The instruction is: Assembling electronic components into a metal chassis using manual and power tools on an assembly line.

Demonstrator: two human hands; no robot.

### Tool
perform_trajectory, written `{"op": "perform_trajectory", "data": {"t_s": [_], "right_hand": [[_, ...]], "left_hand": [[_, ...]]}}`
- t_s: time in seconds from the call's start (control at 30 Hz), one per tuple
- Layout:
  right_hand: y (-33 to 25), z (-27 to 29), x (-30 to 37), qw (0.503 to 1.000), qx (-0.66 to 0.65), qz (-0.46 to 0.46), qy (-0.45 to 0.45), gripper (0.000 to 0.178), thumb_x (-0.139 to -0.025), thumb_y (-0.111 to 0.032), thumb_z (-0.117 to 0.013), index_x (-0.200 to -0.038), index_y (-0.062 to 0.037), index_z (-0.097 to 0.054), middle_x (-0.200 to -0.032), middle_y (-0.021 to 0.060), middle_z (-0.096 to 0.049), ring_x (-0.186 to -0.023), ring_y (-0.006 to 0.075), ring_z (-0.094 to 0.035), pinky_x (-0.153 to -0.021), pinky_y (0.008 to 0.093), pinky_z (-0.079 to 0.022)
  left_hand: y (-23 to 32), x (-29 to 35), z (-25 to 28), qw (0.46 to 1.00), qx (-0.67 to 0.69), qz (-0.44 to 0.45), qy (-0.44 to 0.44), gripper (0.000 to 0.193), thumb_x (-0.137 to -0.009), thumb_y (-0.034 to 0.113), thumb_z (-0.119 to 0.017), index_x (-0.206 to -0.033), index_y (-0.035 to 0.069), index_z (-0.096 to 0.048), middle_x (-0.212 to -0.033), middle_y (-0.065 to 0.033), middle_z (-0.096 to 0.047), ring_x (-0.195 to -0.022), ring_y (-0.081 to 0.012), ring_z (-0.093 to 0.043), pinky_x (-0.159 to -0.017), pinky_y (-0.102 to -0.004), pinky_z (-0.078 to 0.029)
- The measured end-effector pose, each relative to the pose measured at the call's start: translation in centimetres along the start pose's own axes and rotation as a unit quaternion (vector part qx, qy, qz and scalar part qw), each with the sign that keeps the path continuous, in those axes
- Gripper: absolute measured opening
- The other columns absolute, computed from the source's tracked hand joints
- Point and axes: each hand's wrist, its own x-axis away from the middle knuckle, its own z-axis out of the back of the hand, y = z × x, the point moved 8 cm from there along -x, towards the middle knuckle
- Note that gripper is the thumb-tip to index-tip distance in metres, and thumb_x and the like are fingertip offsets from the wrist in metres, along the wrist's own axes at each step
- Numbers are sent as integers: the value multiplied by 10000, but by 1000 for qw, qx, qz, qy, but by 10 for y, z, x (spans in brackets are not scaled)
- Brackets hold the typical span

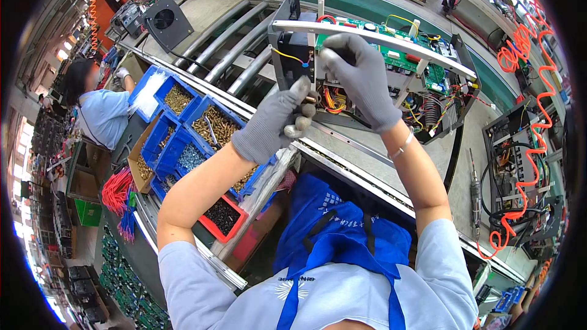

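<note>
My left hand (273, 119), in a grey glove, is curled beside the dark end panel (295, 55) of an opened electrical chassis. A small brass fitting (312, 96) shows between its thumb and fingers. My right hand (361, 76), also gloved, is over the chassis near that same panel. Its thumb and fingertips are bent together, and anything between them is too small to make out. Inside the chassis are a green circuit board (394, 55), a yellow wire with a blue terminal (290, 57) and bundled coloured wires (333, 101). A metal bar (379, 47) crosses its top.
Blue bins (194, 99) of brass fittings and screws stand left, with a red tray (221, 217) of black screws nearer. Rollers (235, 43) lie behind. A screwdriver (476, 198) hangs right by a coiled orange hose (544, 110). A co-worker (101, 107) is at far left.
</note>
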Motion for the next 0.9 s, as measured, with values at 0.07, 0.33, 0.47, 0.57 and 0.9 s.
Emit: {"op": "perform_trajectory", "data": {"t_s": [0.07, 0.33, 0.47, 0.57, 0.9], "right_hand": [[13, -8, -16, 1000, -25, -10, -11, 175, -866, -121, -645, -970, 17, -669, -787, 69, -683, -692, 94, -651, -641, 242, -523], [14, -18, -32, 986, 134, 89, 54, 201, -830, -193, -711, -947, -30, -692, -774, 118, -708, -706, 192, -708, -669, 295, -547], [17, -26, -37, 971, 209, 99, 52, 177, -860, -151, -720, -974, -19, -694, -729, 54, -704, -682, 67, -670, -623, 227, -528], [21, -25, -35, 975, 204, 71, 56, 210, -824, -232, -726, -914, -48, -685, -755, 133, -696, -708, 266, -700, -647, 340, -536], [-6, -28, -42, 925, 361, 118, 33, 208, -842, -240, -706, -895, -40, -686, -749, 121, -698, -687, 257, -686, -640, 344, -522]], "left_hand": [[-4, 6, 10, 1000, 14, 14, 4, 353, -943, 394, -616, -978, 45, -574, -819, -39, -597, -535, -52, -530, -380, -164, -371], [-11, 42, 35, 998, -52, 30, 34, 353, -994, 219, -547, -1240, -34, -546, -1021, -77, -629, -770, -62, -589, -546, -164, -442], [-18, 44, 49, 993, -89, 41, 59, 365, -992, 214, -547, -1244, -51, -534, -1021, -92, -648, -745, -70, -617, -531, -155, -458], [-19, 43, 47, 994, -99, 40, 39, 413, -988, 228, -555, -1272, -68, -500, -1052, -116, -650, -737, -86, -649, -521, -154, -474], [-26, 48, 29, 993, -102, 58, -6, 370, -1024, 228, -450, -1279, -38, -480, -1104, -174, -633, -863, -166, -661, -579, -211, -509]]}}
